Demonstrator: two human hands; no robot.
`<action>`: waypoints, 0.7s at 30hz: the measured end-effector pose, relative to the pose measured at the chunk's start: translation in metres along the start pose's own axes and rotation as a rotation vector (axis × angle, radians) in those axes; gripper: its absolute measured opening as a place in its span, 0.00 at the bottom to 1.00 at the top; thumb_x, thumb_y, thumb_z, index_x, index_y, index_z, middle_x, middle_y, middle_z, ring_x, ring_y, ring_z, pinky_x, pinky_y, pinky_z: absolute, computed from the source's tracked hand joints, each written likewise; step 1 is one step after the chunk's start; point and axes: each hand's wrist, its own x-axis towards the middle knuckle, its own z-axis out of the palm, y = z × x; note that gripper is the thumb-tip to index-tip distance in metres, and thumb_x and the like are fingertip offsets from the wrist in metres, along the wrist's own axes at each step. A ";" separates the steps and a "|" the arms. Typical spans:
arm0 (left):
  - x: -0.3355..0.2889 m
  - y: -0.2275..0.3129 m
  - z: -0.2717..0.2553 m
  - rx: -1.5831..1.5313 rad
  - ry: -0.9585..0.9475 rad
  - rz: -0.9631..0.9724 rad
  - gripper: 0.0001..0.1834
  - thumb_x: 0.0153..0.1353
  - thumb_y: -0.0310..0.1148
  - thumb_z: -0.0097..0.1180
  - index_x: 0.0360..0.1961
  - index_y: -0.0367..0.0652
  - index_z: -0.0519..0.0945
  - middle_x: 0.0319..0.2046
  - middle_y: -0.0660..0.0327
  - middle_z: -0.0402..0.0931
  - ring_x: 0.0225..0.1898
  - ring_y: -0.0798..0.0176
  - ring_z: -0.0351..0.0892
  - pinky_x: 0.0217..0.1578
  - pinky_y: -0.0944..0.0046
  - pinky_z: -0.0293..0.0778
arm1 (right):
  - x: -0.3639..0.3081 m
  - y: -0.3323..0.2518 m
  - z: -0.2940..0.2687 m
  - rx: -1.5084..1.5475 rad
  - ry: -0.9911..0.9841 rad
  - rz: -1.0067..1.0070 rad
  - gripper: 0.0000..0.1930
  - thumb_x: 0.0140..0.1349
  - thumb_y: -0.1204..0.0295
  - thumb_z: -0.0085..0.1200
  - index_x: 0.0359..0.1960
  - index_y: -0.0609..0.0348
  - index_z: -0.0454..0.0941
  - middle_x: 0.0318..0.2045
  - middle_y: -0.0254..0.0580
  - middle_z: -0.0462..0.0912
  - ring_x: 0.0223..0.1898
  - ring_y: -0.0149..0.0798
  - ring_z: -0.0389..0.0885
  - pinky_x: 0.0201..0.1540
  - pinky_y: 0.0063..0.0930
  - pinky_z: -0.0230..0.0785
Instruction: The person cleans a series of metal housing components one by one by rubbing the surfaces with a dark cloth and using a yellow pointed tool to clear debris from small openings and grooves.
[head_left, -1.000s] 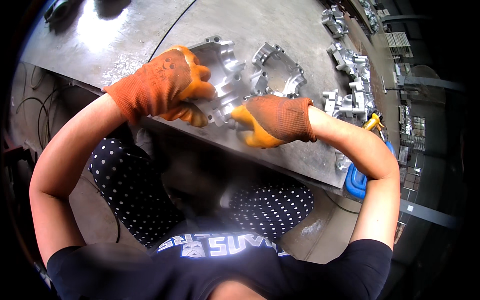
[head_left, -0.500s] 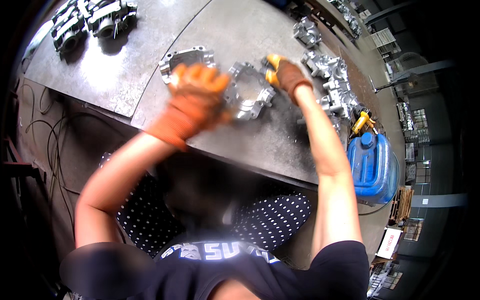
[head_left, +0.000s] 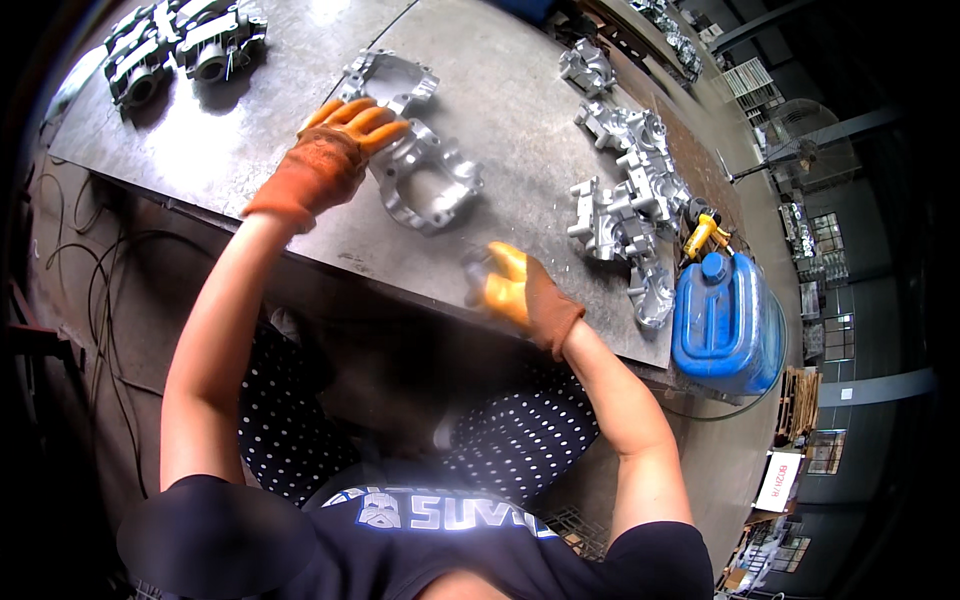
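My left hand [head_left: 328,158], in an orange work glove, has its fingers stretched out over two silver ring-shaped metal castings. The fingertips reach the edge of the nearer casting [head_left: 459,172]; whether they touch it I cannot tell. Just beyond lies the farther casting [head_left: 418,78], partly behind the glove. Near the table's front edge, my right hand [head_left: 522,295] is closed in an orange-and-brown glove. A small dark grey object [head_left: 478,276] shows at its fingers, too blurred to name. My right hand is apart from both castings.
Several silver castings [head_left: 640,155] are clustered along the right side of the metal table [head_left: 510,130]. Dark castings [head_left: 210,50] stand at the far left. A blue jerrycan [head_left: 725,330] and a yellow tool [head_left: 704,236] are at the right. Cables [head_left: 105,260] hang at the left.
My right hand has come back from beside the nearer casting toward the table's front edge. My left hand has moved left and away from me. The nearer casting now sits farther left.
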 end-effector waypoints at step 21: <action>-0.040 0.073 0.021 -0.364 0.077 -0.076 0.14 0.47 0.46 0.70 0.30 0.51 0.81 0.33 0.61 0.77 0.39 0.51 0.78 0.45 0.51 0.73 | 0.060 -0.017 -0.007 -1.666 0.370 -0.311 0.13 0.65 0.57 0.54 0.45 0.49 0.76 0.31 0.38 0.86 0.32 0.43 0.87 0.35 0.41 0.73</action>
